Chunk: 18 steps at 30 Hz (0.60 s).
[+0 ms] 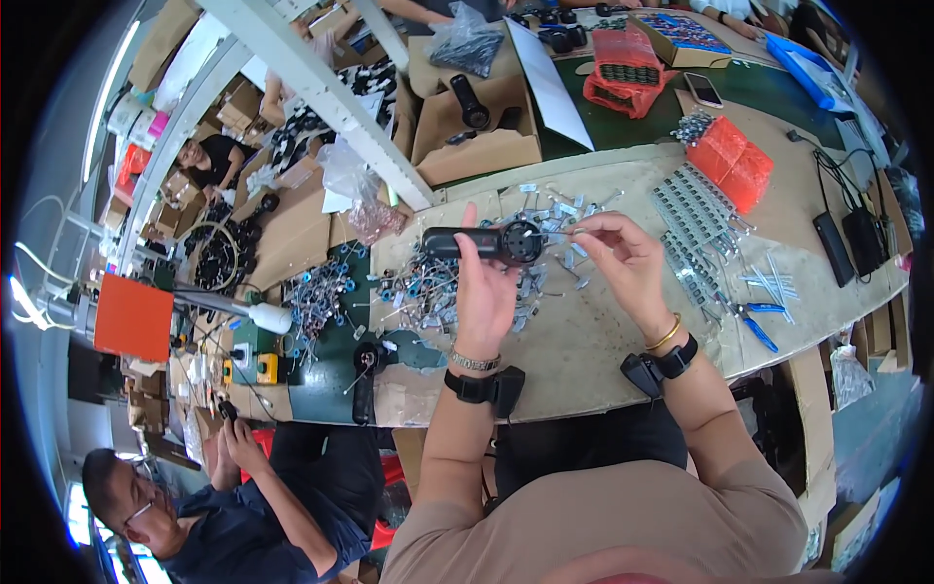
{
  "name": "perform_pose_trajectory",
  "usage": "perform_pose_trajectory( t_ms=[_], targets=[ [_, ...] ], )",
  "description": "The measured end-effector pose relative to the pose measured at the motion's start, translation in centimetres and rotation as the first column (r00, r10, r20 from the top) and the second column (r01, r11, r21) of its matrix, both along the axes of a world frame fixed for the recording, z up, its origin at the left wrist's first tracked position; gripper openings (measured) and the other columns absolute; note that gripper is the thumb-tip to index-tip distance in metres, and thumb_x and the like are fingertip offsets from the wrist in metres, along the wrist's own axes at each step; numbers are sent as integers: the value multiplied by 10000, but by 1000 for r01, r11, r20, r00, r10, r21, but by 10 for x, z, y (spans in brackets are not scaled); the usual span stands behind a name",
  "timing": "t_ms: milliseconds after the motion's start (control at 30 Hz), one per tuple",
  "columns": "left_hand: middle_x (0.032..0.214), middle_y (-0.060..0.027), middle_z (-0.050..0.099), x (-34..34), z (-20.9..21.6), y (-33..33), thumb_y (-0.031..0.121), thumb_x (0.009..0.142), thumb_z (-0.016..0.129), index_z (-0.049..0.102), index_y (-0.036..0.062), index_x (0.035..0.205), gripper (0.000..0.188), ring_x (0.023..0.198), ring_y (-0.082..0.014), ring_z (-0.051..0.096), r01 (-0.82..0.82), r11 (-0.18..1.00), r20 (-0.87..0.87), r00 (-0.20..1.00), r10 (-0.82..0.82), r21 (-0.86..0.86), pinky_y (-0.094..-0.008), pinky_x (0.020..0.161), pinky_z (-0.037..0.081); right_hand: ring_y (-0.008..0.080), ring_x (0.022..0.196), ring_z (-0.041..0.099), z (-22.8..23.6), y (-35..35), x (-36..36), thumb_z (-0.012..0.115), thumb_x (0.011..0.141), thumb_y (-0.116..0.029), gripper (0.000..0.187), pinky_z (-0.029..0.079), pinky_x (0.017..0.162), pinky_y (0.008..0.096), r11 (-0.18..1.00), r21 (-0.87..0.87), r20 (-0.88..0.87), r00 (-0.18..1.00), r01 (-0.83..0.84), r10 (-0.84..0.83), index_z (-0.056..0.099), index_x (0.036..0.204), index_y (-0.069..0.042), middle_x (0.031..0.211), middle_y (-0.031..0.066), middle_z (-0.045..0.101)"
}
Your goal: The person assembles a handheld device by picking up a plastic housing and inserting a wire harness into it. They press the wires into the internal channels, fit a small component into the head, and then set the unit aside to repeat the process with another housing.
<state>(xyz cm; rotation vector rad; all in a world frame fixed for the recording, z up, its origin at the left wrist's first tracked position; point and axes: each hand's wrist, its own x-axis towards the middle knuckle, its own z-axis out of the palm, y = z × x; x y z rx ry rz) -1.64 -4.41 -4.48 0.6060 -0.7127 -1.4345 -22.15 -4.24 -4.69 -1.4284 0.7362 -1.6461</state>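
Note:
A black handheld housing with a long grip and a round, open head lies sideways across the fingers of my left hand, its thumb over the grip. From the right, the fingertips of my right hand pinch a thin wire that reaches to the round head. What the wire's far end joins inside the head is too small to make out. Beneath and behind the housing spreads a heap of small wired parts with pale tabs and blue rings.
To the right lie panels of small metal parts, blue-handled pliers, a red bag and black adapters. An open cardboard box stands behind a white metal post. Another black housing rests at the front left, near a seated co-worker.

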Motion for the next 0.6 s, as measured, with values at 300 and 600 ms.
perform_pose_trajectory(
  t_ms=[300, 600],
  targets=[
    [1383, -121, 570, -2, -2, 5, 327, 1138, 454, 203, 186, 1665, 600, 1268, -252, 596, 79, 997, -67, 995, -79, -4, -485, 1100, 502, 160, 1022, 701, -1, 5, 0, 693, 969, 52, 173, 557, 899, 270, 997, -64, -44, 998, 37, -40, 687, 1142, 38, 1130, 110, 720],
    [1325, -141, 641, 1, -7, -5, 123, 1097, 540, 478, -2, 1482, 410, 1181, -268, 678, 6, 998, -18, 1000, -7, -59, -455, 1030, 575, 178, 1035, 688, 2, -1, 0, 720, 939, 65, 196, 553, 913, 289, 973, -191, -184, 969, 128, -164, 701, 1134, 56, 1120, 116, 721]
  ],
)
